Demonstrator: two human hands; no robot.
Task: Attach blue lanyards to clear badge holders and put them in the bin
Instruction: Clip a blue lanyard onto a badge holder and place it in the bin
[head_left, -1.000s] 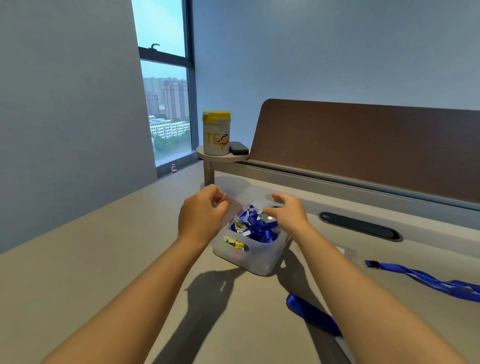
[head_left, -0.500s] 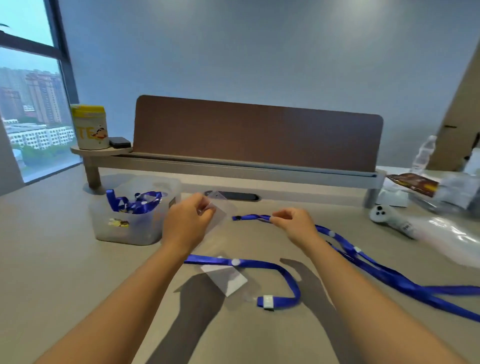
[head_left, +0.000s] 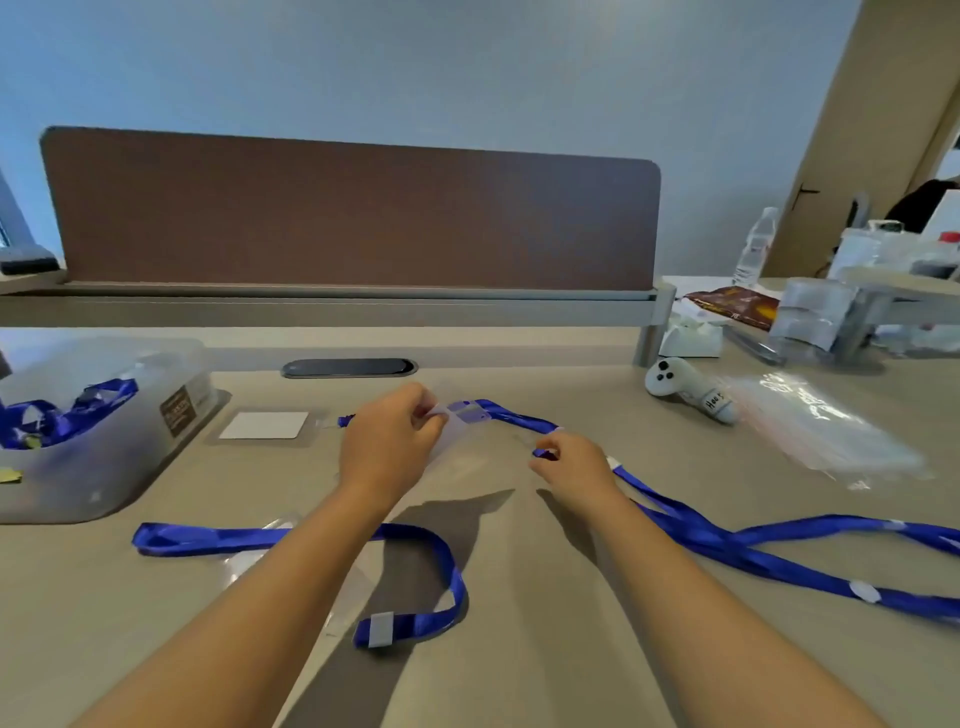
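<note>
The person is in the middle of joining one more pair. The left hand (head_left: 387, 447) pinches a clear badge holder (head_left: 457, 428) by its top edge and holds it up just above the worktop (head_left: 545, 649). The right hand (head_left: 571, 465) pinches a blue lanyard (head_left: 691, 525) near its clip end, just beside the holder. The clip is too small to see well, and it does not look hooked on yet.

The bin (head_left: 98, 467) sits on the worktop, far to the left of the held holder. Some blue lanyards with holders are inside it, so part of the job looks done.

More is left. Another blue lanyard (head_left: 291, 535) lies on the worktop, nearer to the person than the held holder, with a clear holder (head_left: 249, 561) under it. It cannot be told if these two are joined. One more holder with a white card (head_left: 265, 426) lies flat between the bin and the held holder.

So the next step is likely to hook the clip on, then drop the pair in the bin.
</note>
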